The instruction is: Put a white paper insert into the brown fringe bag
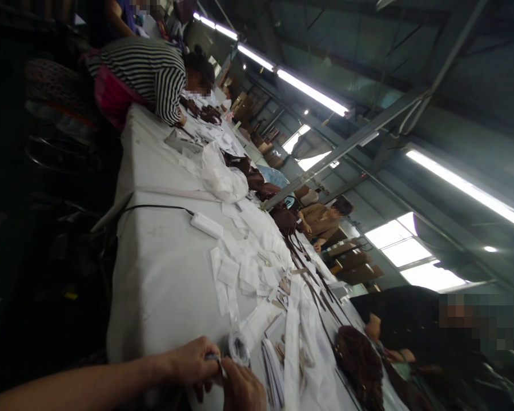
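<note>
At the bottom of the tilted view, my left hand point(195, 362) and my right hand point(242, 388) meet over the near end of a long white-covered table point(163, 274). Both hands have their fingers pinched together on a small thin pale object point(216, 359) held between them; I cannot make out what it is. A small roll of white material point(239, 347) lies just beyond my fingers. White paper strips and labels point(248, 268) are scattered over the table further on. A stack of flat white pieces point(274, 371) lies right of my hands.
A white power adapter point(206, 225) with a black cable lies mid-table. A white plastic bag point(220, 174), brown straps point(312, 279) and a dark brown pile point(360, 365) lie along the table. A person in a striped top point(148, 71) leans over the far end; other people sit at the right.
</note>
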Action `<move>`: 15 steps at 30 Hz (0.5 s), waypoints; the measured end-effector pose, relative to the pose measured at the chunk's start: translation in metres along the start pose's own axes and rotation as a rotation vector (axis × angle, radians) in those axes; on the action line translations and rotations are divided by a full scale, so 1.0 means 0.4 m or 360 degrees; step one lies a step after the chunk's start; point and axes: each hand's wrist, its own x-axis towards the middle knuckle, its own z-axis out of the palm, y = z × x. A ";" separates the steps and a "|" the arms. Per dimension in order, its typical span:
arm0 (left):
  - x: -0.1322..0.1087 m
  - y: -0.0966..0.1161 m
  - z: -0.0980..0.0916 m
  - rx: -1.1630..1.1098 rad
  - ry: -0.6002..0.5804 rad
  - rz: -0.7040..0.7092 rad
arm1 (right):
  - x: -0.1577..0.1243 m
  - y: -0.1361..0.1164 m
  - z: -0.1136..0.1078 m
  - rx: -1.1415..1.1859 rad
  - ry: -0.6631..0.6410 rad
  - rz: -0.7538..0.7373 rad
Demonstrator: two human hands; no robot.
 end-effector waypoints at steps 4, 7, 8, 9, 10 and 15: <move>0.007 -0.003 -0.005 -0.0209 -0.0024 -0.0055 | -0.019 -0.002 0.026 -0.0276 0.0181 -0.0173; 0.007 -0.004 -0.009 -0.0331 -0.0067 -0.0117 | -0.037 -0.006 0.044 -0.0383 0.0296 -0.0226; 0.005 -0.002 -0.010 -0.0354 -0.0089 -0.0127 | -0.043 -0.007 0.048 -0.0398 0.0324 -0.0234; 0.002 0.001 -0.011 -0.0368 -0.0115 -0.0126 | -0.049 -0.009 0.052 -0.0410 0.0346 -0.0234; -0.002 0.004 -0.011 -0.0377 -0.0144 -0.0115 | -0.054 -0.010 0.056 -0.0422 0.0369 -0.0224; -0.020 0.022 -0.013 -0.0401 -0.0240 -0.0019 | -0.073 -0.013 0.075 -0.0396 0.0502 -0.0122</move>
